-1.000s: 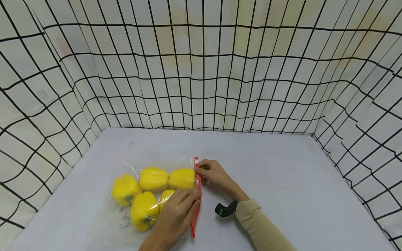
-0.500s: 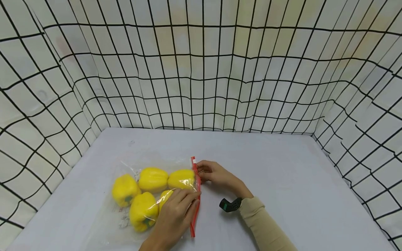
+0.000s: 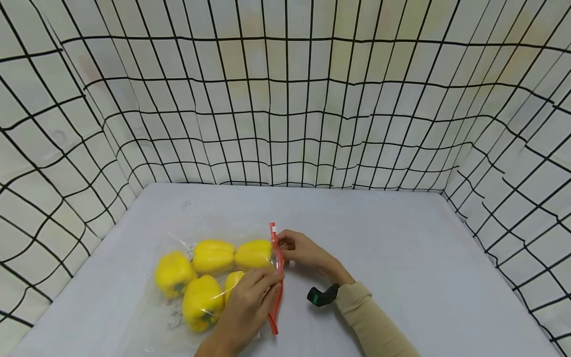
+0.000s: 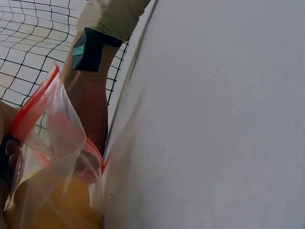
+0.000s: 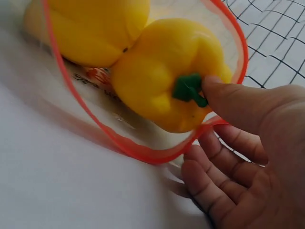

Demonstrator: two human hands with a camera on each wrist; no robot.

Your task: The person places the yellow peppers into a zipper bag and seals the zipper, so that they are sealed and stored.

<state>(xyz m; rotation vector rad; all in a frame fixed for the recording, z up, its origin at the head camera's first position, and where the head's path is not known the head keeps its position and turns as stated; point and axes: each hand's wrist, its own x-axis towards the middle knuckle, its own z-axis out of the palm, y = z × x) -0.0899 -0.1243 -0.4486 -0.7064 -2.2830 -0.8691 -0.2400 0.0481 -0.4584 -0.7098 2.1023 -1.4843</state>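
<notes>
A clear zip bag [image 3: 153,317] with a red closure strip [image 3: 279,292] lies on the table, holding several yellow bell peppers [image 3: 202,302]. In the right wrist view its red-rimmed mouth gapes, showing a pepper [image 5: 152,71] with a green stem. My left hand [image 3: 245,307] lies over the bag's near part and pinches the edge by the strip. My right hand [image 3: 301,250] holds the rim farther along: its thumb [image 5: 238,102] reaches inside beside the stem, its fingers curl outside below. The left wrist view shows the red edge [image 4: 35,102] raised, with a pepper [image 4: 57,205] behind the film.
The white table [image 3: 401,258] extends to the right of the bag. White walls with a black grid net [image 3: 308,99] enclose the back and both sides. A black device [image 3: 323,296] is strapped at the right wrist, below a beige sleeve [image 3: 372,317].
My right hand has shifted slightly left and toward me, and the far end of the red strip leans farther left. My left hand stays nearly in place on the bag.
</notes>
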